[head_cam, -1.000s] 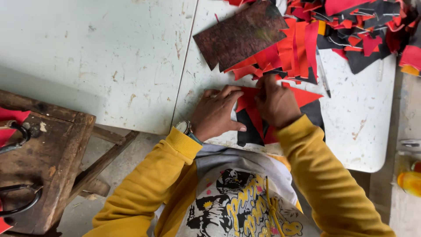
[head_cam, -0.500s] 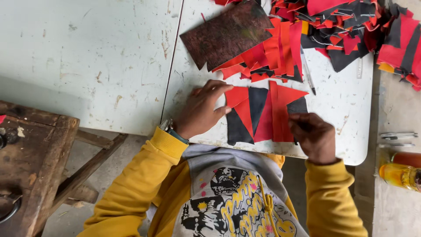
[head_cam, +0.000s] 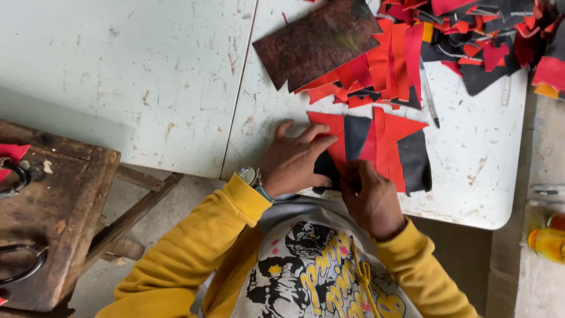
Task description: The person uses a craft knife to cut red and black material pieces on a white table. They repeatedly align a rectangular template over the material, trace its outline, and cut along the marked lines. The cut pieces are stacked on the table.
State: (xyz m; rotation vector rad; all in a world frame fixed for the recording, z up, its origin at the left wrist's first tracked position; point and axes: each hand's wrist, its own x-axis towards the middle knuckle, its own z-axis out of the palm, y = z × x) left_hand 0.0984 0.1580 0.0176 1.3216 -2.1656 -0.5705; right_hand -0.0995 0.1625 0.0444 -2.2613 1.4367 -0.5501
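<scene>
Head camera looks straight down on a white, scuffed desk [head_cam: 118, 76] whose two panels meet at a seam running from top to near edge. At the left stands a dark, worn wooden stool [head_cam: 53, 194], set lower than the desk, with black scissor handles [head_cam: 20, 265] lying on it and a scrap of red at its far corner. Across the desk's top right spreads a heap of red and black scraps [head_cam: 471, 41], and against its left side lies a mottled brown leather sheet [head_cam: 318, 41], tilted, its lower edge overlapping a fan of red strips [head_cam: 382, 70]. A slim pen [head_cam: 429, 100] lies just right of those strips.

Near the front edge sits the stack of red and black cut pieces [head_cam: 394, 147], laid side by side with their edges overlapping, flat on the desk. The person's yellow sleeves come in from below. The left hand [head_cam: 294, 162], a wristwatch [head_cam: 250, 175] at its wrist, lies flat with fingers spread on the stack's left end, pressing a red piece and a black one down. The right hand [head_cam: 368, 194] is curled just beside it, its fingertips pinching the near edge of a black piece at the stack's lower left; the two hands almost touch. At the far right, off the desk, stands an orange-yellow bottle [head_cam: 547, 244].
</scene>
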